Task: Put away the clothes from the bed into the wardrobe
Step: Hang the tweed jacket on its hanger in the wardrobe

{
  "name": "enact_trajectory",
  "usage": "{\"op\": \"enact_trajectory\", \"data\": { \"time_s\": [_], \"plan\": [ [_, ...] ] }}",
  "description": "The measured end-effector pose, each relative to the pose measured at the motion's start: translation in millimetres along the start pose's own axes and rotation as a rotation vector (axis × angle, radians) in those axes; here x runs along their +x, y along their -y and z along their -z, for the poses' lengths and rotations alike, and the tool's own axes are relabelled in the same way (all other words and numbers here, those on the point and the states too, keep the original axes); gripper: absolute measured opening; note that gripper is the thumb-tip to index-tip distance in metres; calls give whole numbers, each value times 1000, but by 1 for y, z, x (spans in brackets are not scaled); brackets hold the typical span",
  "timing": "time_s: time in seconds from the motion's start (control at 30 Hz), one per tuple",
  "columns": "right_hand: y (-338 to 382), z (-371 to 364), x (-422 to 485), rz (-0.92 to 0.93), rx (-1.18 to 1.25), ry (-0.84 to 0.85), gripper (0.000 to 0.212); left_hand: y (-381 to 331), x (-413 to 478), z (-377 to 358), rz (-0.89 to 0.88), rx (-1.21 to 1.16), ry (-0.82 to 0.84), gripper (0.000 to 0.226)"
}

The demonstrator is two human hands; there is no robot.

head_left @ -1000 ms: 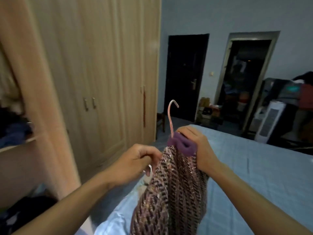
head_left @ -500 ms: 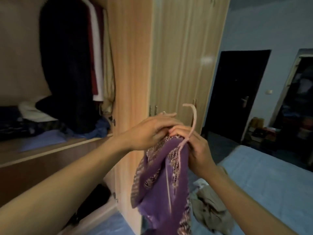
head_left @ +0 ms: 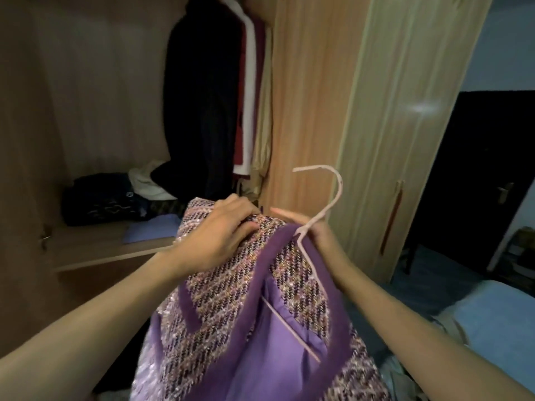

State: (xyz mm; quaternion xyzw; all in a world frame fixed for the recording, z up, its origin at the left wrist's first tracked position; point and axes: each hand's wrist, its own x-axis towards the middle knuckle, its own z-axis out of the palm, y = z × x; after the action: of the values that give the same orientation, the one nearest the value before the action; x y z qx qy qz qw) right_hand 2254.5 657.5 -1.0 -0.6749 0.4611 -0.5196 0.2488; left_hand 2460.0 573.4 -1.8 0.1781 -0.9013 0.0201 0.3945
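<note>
The left hand (head_left: 215, 237) lay on the shoulder of the purple tweed garment (head_left: 231, 308), its fingers (head_left: 246, 225) curled into the weave and gripping it. The right hand (head_left: 320, 235) held the neck of the pink hanger (head_left: 333, 202), with one finger (head_left: 282, 213) reaching along the top of the collar; the rest of that grip was hidden behind the purple trim. The hook rose just above the right fingers, turned toward the left hand. The garment hung below both hands, its lilac lining showing, with a hanger bar running through it. Beyond the left fingers stood the open wardrobe (head_left: 304, 111), with dark hanging clothes (head_left: 202, 111) and folded clothes (head_left: 98, 198) on its shelf (head_left: 95, 247). The bed (head_left: 492, 316) lay below and outside the right forearm.
</note>
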Motion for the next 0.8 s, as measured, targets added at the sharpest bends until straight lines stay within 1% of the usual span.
{"op": "enact_trajectory", "data": {
  "time_s": [0.07,0.13,0.23,0.33,0.43,0.5,0.57,0.63,0.7,0.8],
  "plan": [
    [-6,-10,8,14,-1,52,25,19,-13,13,62,43,-65,24],
    [-10,-13,17,-56,15,63,24,39,-23,29,130,92,-119,19],
    [-16,-19,35,-107,-9,154,24,68,-30,55,232,192,-195,17],
    [-22,-25,56,-41,-15,195,27,94,-34,77,305,309,-253,18],
    [-30,-29,84,51,-20,192,23,115,-32,91,414,387,-293,27],
    [-37,-30,105,96,-31,237,18,128,-29,96,456,429,-317,32],
    [-44,-30,127,131,-74,275,21,142,-23,99,490,469,-337,33],
    [-53,-31,150,168,-160,238,24,157,-18,100,527,507,-352,29],
    [-63,-36,173,243,-234,140,25,170,-11,100,543,540,-362,26],
    [-81,-47,207,387,-302,6,21,186,-4,98,565,573,-366,24]
  ]
}}
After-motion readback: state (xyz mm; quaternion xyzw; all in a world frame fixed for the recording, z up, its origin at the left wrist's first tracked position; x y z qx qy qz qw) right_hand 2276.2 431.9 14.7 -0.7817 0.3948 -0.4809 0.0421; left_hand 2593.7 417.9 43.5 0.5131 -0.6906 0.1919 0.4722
